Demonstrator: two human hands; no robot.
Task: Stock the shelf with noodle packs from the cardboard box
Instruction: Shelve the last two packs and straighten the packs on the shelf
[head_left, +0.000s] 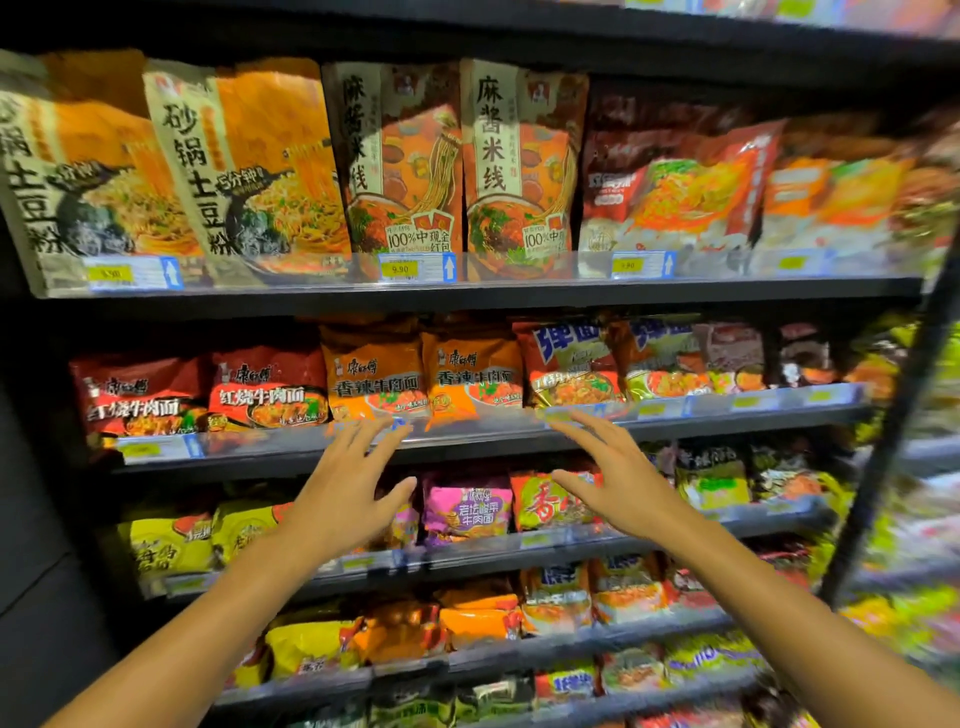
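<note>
Both arms reach up toward the second shelf (467, 441) of a dark rack. My left hand (353, 483) is spread with straight fingers, its tips just below two orange noodle packs (421, 376). My right hand (618, 478) is also spread and empty, fingertips near the shelf's front rail under a red-and-blue noodle pack (569, 364). Neither hand holds anything. Red noodle packs (208, 392) stand to the left of the orange ones. The cardboard box is out of view.
The top shelf (467, 291) carries tall noodle bags (400, 161) behind price tags. Lower shelves hold yellow packs (176, 540), a pink pack (467, 506) and several orange and green ones. A dark upright post (893, 431) bounds the rack on the right.
</note>
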